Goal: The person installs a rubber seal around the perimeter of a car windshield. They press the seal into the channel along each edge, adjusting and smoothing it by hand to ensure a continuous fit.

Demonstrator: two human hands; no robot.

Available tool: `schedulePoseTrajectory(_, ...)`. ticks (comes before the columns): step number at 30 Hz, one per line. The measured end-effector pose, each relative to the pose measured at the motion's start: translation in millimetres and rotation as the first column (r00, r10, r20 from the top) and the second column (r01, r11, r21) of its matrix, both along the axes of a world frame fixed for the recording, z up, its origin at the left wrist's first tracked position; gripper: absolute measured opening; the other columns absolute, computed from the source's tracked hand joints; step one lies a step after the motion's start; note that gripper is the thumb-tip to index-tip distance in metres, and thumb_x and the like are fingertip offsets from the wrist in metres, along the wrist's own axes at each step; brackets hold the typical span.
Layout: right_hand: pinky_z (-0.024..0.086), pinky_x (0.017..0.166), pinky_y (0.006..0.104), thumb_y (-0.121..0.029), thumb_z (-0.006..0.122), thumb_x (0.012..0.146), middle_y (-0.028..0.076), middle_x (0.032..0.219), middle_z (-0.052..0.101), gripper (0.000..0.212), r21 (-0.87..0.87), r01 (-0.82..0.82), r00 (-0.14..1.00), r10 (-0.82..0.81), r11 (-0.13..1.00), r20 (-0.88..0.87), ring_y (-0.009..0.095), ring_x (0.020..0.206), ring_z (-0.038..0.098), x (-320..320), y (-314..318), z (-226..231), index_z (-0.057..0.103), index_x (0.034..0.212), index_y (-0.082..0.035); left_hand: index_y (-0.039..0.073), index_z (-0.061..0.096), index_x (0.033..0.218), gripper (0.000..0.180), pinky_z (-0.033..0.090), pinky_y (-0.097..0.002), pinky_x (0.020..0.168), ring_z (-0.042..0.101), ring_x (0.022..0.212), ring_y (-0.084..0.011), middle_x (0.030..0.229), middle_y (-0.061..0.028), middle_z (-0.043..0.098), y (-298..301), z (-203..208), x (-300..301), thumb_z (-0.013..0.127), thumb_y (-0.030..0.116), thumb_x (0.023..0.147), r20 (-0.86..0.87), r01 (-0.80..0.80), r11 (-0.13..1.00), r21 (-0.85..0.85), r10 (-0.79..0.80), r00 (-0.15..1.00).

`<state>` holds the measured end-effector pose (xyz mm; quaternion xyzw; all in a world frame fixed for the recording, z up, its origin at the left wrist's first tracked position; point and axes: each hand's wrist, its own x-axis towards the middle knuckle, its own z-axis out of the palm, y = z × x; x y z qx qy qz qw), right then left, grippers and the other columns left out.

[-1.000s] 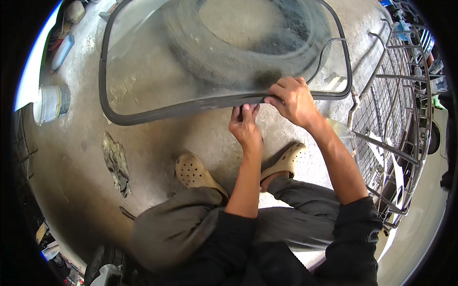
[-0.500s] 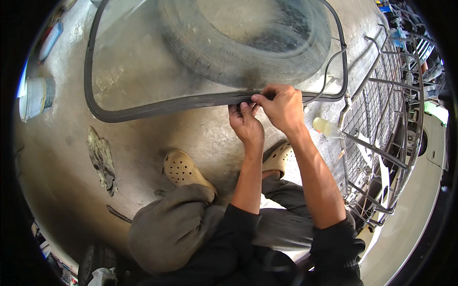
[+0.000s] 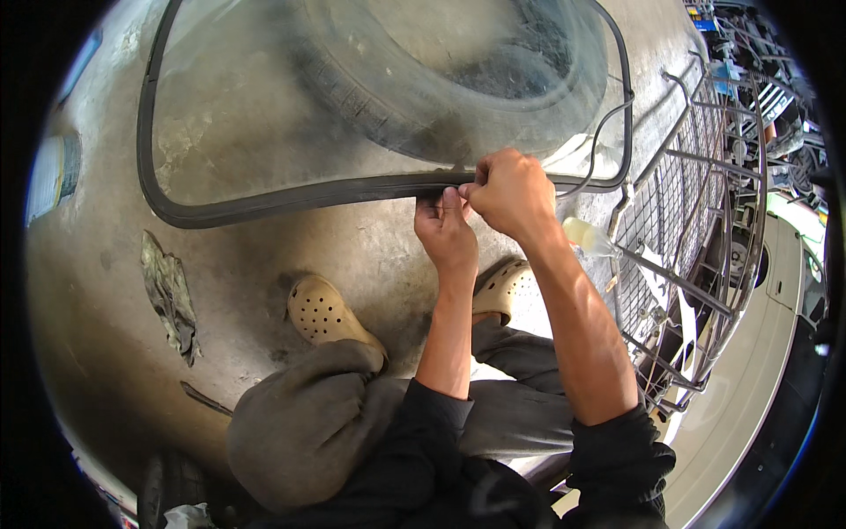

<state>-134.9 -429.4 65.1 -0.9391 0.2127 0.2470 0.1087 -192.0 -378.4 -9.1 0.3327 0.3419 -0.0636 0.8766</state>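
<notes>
The pane of glass [image 3: 264, 115] lies propped over the tyre [image 3: 423, 79], which shows through it, and a black rubber seal [image 3: 291, 196] runs round its edge. Both hands meet at the pane's near edge: the left hand [image 3: 445, 231] comes up from below with its grip closed, fingertips pinched on the seal, and the right hand [image 3: 511, 189], touching it on the far side from the rag, is closed in a fist over the same strip. The seal looks soft and bendy, likely to stretch and twist if pulled hard, so it is best taken in short lengths close to the glass. The pane itself is probably stiff, fairly heavy and breakable, with slippery faces, so the rubbered rim seems the safer place to hold. A thin loop of seal or cord [image 3: 608, 141] stands off the pane's right corner. Beside that corner is a wire rack [image 3: 696, 203], and a pale bottle [image 3: 589, 236] lies between the rack and the right forearm. Below the pane on the concrete floor [image 3: 106, 291] sit two tan clogs [image 3: 326, 310] and a crumpled rag [image 3: 169, 295]. The far edge of the pane is cut off at the top, the fingertips hide the join they work at, and the clutter beyond the rack is too bent to make out.
</notes>
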Motion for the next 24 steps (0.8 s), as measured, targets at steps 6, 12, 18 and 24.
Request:
schedulePoseTrajectory(6, 0.050, 0.061, 0.0391, -0.025, 0.074, 0.069, 0.015, 0.068, 0.065, 0.025, -0.181, -0.153, 0.970, 0.182, 0.972, 0.159, 0.031, 0.065, 0.064, 2.3, 13.3, -8.0, 0.066, 0.075, -0.003, -0.004, 0.050, 0.097, 0.010, 0.045, -0.0257, 0.059, 0.057, 0.072, -0.0114, 0.087, -0.0073, 0.060, -1.6, -9.4, 2.2, 0.045, 0.004, 0.093, 0.010, 0.076, 0.985, 0.155, -0.079, 0.997)
schedulePoseTrajectory(12, 0.047, 0.056, 0.0366, -0.029, 0.074, 0.073, 0.016, 0.063, 0.062, 0.029, 0.283, -0.056, 0.962, -0.024, 0.957, 0.270, 0.028, 0.056, 0.061, -32.6, -53.5, -11.7, 0.066, 0.076, -0.001, -0.010, 0.044, 0.112, 0.024, 0.057, -0.0312, 0.072, 0.062, 0.084, -0.0212, 0.101, -0.0165, 0.057, -15.2, -3.1, 8.4, 0.044, 0.004, 0.093, -0.079, -0.015, 0.983, 0.181, 0.030, 0.996)
schedulePoseTrajectory(18, 0.045, 0.055, 0.0273, -0.020, 0.071, 0.078, 0.009, 0.065, 0.064, 0.021, 0.368, -0.069, 0.982, -0.001, 0.927, 0.187, 0.011, 0.056, 0.055, -23.9, -59.6, 2.3, 0.070, 0.087, -0.001, -0.008, 0.028, 0.125, 0.039, 0.054, -0.0313, 0.080, 0.059, 0.099, -0.0240, 0.115, -0.0216, 0.051, -16.4, -20.2, 1.0, 0.046, 0.004, 0.093, 0.170, -0.029, 0.989, 0.143, 0.005, 0.985)
schedulePoseTrajectory(24, 0.050, 0.061, 0.0360, -0.020, 0.072, 0.071, 0.015, 0.065, 0.065, 0.017, 0.212, -0.017, 0.955, -0.047, 0.977, 0.294, 0.030, 0.063, 0.065, -24.1, -41.0, -7.8, 0.069, 0.075, -0.003, -0.006, 0.024, 0.125, 0.041, 0.053, -0.0306, 0.081, 0.058, 0.101, -0.0227, 0.115, -0.0201, 0.051, -15.5, -27.6, 0.0, 0.047, 0.000, 0.091, 0.218, 0.028, 0.994, 0.101, -0.050, 0.975)
